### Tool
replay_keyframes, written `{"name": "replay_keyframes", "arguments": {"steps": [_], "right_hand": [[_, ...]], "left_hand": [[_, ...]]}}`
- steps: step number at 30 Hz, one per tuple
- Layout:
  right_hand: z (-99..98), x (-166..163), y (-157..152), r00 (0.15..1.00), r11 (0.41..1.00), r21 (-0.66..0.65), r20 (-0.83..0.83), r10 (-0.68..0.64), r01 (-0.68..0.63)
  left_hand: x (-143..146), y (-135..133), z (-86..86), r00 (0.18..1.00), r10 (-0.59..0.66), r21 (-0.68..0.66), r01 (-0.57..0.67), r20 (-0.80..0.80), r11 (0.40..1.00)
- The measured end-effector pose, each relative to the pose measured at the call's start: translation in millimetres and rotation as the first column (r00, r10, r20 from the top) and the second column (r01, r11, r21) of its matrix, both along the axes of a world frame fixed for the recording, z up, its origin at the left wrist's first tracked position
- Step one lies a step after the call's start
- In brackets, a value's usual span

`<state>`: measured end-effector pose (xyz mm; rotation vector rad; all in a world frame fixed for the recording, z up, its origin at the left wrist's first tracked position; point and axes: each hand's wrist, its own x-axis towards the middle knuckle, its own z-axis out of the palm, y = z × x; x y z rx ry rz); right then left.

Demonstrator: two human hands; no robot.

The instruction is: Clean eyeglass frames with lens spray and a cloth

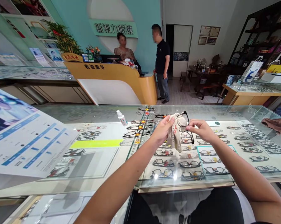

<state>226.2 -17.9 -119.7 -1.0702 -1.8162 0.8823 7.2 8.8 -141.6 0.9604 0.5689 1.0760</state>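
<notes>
My left hand [162, 128] is closed on a beige cleaning cloth [174, 135] and presses it against one lens of a pair of black-framed glasses [186, 128]. My right hand [199, 128] pinches the same glasses by the frame near the bridge. Both hands are held above the glass display counter [103, 113]. The cloth hangs down between the hands and hides part of the frame.
A small white spray bottle [121, 118] stands on the counter to the left. Rows of glasses lie under the glass. A printed poster [23, 140] leans at left and a brown cloth [277, 124] lies at right. Two people stand at the yellow reception desk [121, 77] behind.
</notes>
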Motion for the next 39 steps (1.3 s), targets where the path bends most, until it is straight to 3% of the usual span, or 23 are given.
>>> {"name": "replay_keyframes", "arguments": {"steps": [10,17,21,27,29,37,39], "right_hand": [[-6.8,-12.7,-11.1,0.989,0.986,-0.110,-0.092,0.118,-0.128],[-10.8,-28.8,-25.9,0.958,0.943,-0.238,-0.224,0.180,-0.233],[-9.7,-37.1,-30.7,0.938,0.927,-0.246,-0.276,0.212,-0.282],[-3.5,-26.4,-28.1,0.931,0.936,-0.277,-0.348,0.113,-0.217],[-4.1,-25.8,-28.6,0.921,0.935,-0.279,-0.376,0.105,-0.220],[-9.9,-43.8,-35.8,0.893,0.892,-0.310,-0.410,0.188,-0.330],[-9.0,-41.6,-33.8,0.895,0.899,-0.303,-0.411,0.176,-0.316]], "left_hand": [[-4.0,-8.3,5.7,0.979,-0.127,0.079,0.141,-0.160,0.987],[1.9,-21.9,13.4,0.962,0.099,0.252,-0.033,-0.256,0.967],[3.9,-24.2,11.5,0.939,0.216,0.332,-0.120,-0.270,0.936],[-3.8,-17.7,16.4,0.976,-0.025,0.250,0.080,-0.217,0.965],[-5.3,-18.5,19.7,0.975,-0.050,0.246,0.104,-0.215,0.964],[0.3,-27.4,19.4,0.944,0.204,0.360,-0.101,-0.260,0.927],[-0.5,-24.7,17.5,0.939,0.219,0.372,-0.110,-0.264,0.922]]}}
